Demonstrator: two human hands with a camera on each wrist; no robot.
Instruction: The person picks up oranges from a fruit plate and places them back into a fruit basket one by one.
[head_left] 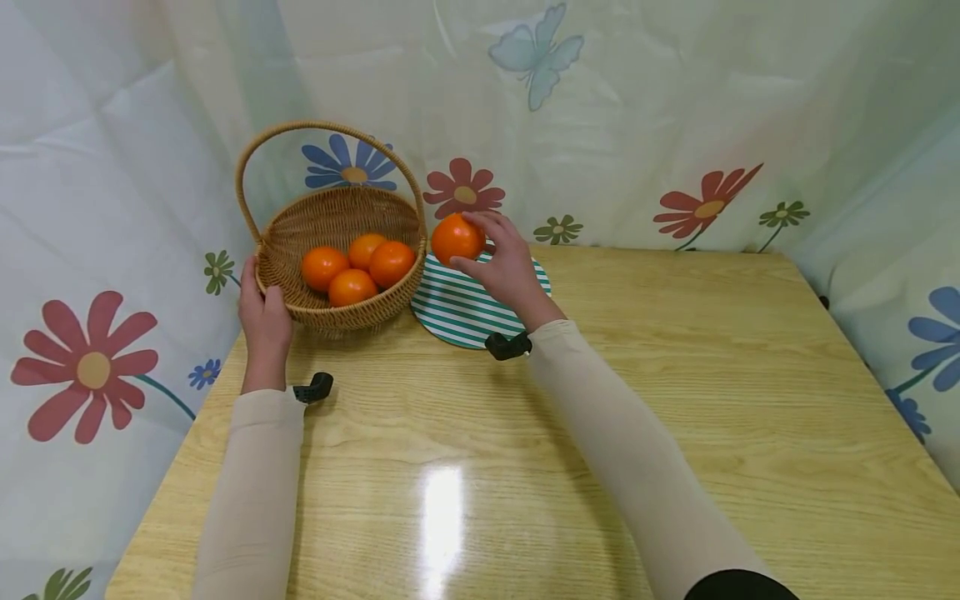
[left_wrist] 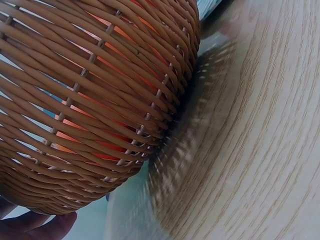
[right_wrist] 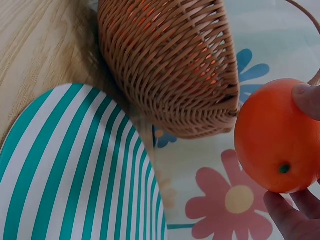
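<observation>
A wicker basket [head_left: 322, 208] with a tall arched handle stands at the back left of the table, several oranges [head_left: 352, 287] inside. My left hand [head_left: 266, 329] grips its left rim; in the left wrist view, fingertips [left_wrist: 57, 227] lie against the woven wall. Right of the basket, my right hand [head_left: 510, 271] holds another orange [head_left: 454, 240] between thumb and fingers, above a round mat [head_left: 480, 308] with green and white stripes. The right wrist view shows the held orange [right_wrist: 275, 135] with its green stem spot, beside the basket wall [right_wrist: 170, 75].
The wooden table [head_left: 675, 375] extends to the right and toward me. A flowered curtain [head_left: 637, 100] hangs along its back and sides. The basket handle [head_left: 330, 125] rises in front of this curtain.
</observation>
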